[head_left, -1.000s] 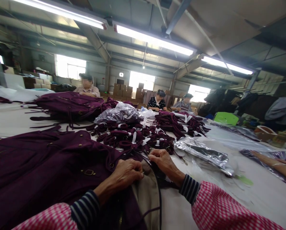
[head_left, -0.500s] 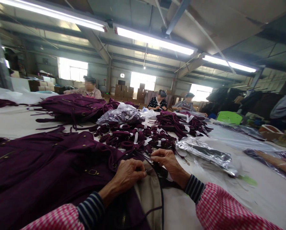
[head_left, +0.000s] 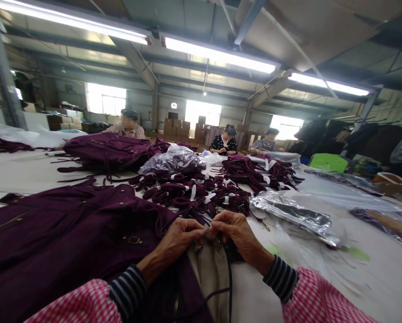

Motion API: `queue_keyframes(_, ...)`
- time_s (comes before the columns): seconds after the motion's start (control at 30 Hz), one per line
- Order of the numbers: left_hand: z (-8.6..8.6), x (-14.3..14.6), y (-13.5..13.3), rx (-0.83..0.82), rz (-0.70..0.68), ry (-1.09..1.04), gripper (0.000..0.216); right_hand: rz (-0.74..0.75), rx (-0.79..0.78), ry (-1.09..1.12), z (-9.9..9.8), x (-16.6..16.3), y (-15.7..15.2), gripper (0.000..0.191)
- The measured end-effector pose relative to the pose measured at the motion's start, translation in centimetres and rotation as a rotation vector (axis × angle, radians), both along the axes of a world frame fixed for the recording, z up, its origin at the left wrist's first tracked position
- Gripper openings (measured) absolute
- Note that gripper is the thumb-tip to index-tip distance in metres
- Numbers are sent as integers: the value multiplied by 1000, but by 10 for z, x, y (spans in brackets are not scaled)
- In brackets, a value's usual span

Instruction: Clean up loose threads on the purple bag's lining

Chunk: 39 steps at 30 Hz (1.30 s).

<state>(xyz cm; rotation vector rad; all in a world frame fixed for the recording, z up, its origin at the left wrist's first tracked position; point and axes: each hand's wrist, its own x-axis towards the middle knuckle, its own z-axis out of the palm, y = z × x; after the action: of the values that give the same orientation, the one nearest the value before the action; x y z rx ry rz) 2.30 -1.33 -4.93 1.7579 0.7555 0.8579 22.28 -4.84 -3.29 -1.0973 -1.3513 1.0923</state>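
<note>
A small part at the open edge of the purple bag is being pinched between left hand and right hand, fingers closed narrow; part itself hidden. Grip is risking slipping; loose straps just beyond could be snagged.

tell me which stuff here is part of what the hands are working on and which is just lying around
In hand:
left hand and right hand, fingertips pinched together at the edge of the purple bag
beige lining under them

Lying about:
bundled purple straps
silver plastic bag
clear bag of straps
far pile of purple bags
</note>
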Motion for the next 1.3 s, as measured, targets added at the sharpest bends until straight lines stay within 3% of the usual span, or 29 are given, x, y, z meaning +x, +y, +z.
queue_keyframes(0.27, -1, 0, -3, 21, 1, -24, 27, 57, -63, -10, 5, -11, -9, 26)
queue_keyframes(0.57, -4, 1, -3, 60, 38, 34, 26, 2, -99, 92, -4, -16, -10, 31)
queue_keyframes(0.8, 1, 3, -7, -12, 15, -55, 28, 11, -88, 94, -8, -18, -10, 29)
queue_keyframes(0.93, -1, 4, -9, 56, 94, 55, 28, -11, -48, 109, -13, -21, -10, 27)
queue_keyframes(1.13, -7, 3, -12, 276, 258, 229, 24, -57, -137, 132, -20, -27, -8, 28)
queue_keyframes(1.3, -7, 4, -10, 354, 267, 354, 22, -90, -158, 79, -24, -31, -9, 28)
